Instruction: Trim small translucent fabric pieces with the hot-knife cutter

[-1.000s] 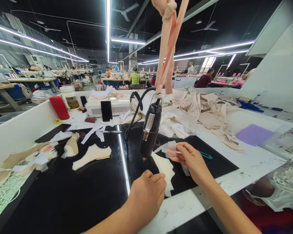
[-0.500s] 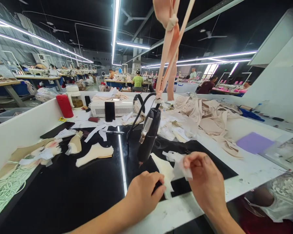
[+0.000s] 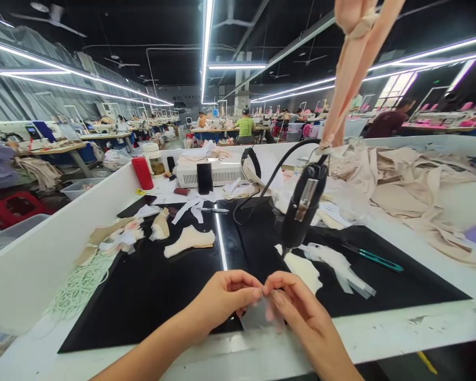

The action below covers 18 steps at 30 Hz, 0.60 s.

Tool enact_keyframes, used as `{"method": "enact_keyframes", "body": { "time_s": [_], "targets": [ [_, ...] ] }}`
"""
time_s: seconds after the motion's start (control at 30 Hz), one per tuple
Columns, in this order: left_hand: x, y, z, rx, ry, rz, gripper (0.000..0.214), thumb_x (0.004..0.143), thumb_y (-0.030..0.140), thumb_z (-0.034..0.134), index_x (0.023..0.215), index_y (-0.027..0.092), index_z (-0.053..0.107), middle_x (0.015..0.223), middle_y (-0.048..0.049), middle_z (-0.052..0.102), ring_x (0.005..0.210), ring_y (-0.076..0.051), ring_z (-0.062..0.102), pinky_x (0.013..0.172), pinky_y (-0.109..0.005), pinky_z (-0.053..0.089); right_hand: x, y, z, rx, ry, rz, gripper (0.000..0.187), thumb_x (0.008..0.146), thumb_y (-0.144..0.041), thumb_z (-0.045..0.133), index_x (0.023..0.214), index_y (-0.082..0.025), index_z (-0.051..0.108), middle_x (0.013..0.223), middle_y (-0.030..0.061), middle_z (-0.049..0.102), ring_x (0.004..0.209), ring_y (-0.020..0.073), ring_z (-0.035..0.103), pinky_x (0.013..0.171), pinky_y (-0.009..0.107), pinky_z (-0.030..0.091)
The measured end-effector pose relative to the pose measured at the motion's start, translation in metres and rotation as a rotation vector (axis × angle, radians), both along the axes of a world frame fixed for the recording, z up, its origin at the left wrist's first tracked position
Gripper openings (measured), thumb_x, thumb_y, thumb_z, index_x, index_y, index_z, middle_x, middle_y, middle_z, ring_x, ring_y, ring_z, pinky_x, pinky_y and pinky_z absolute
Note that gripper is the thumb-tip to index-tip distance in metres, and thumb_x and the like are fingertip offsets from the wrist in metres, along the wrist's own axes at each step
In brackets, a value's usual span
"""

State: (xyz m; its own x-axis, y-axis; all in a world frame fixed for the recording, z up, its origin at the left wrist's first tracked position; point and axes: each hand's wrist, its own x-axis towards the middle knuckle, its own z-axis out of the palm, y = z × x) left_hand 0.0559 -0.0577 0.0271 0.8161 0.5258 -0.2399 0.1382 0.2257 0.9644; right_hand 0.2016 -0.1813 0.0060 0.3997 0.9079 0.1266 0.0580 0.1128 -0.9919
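My left hand (image 3: 229, 296) and my right hand (image 3: 299, 304) meet fingertip to fingertip at the front of the black mat (image 3: 150, 301). Both are closed in a pinch on a small translucent white film piece (image 3: 256, 319), which hangs below the fingers and is partly hidden by them. A cream fabric piece (image 3: 303, 269) lies just beyond my right hand. Beside it rest several translucent strips (image 3: 341, 264). Above these hangs a black hand-held tool (image 3: 303, 211), tip down, from peach fabric bands (image 3: 347, 90). Teal thread snips (image 3: 375, 257) lie farther right.
Another cream piece (image 3: 190, 241) lies left of centre. Mint green cord (image 3: 81, 286) and fabric scraps fill the mat's left edge. Behind stand a white slotted box (image 3: 226, 172), a phone (image 3: 204, 178) and a red cylinder (image 3: 143, 173). Beige garments (image 3: 408, 180) are heaped at right.
My right hand has come left from the strips with a film piece, and my left hand now pinches it too. The strips lie on the mat. The whole view has turned left.
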Motion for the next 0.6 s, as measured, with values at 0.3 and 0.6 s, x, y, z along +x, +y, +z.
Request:
{"method": "enact_keyframes", "body": {
  "time_s": [0.3, 0.6],
  "targets": [
    [-0.048, 0.023, 0.005, 0.126, 0.145, 0.158, 0.047, 0.073, 0.056, 0.080, 0.092, 0.014, 0.073, 0.068, 0.0036, 0.054, 0.058, -0.008, 0.042, 0.053, -0.023, 0.031, -0.005, 0.009, -0.021, -0.228, -0.003, 0.066, 0.030, 0.085, -0.050, 0.068, 0.100, -0.025, 0.073, 0.072, 0.0002, 0.067, 0.067, 0.0189, 0.063, 0.061, 0.028, 0.052],
    [-0.068, 0.036, 0.004, 0.226, 0.287, 0.205, 0.029, 0.079, 0.044, 0.072, 0.088, 0.017, 0.066, 0.062, 0.0060, 0.051, 0.053, -0.008, 0.041, 0.045, -0.019, 0.026, -0.006, 0.027, -0.027, -0.225, -0.337, 0.164, 0.022, 0.090, -0.044, 0.060, 0.085, -0.028, 0.075, 0.065, -0.0010, 0.068, 0.061, 0.0196, 0.066, 0.054, 0.025, 0.050]
  ]
}}
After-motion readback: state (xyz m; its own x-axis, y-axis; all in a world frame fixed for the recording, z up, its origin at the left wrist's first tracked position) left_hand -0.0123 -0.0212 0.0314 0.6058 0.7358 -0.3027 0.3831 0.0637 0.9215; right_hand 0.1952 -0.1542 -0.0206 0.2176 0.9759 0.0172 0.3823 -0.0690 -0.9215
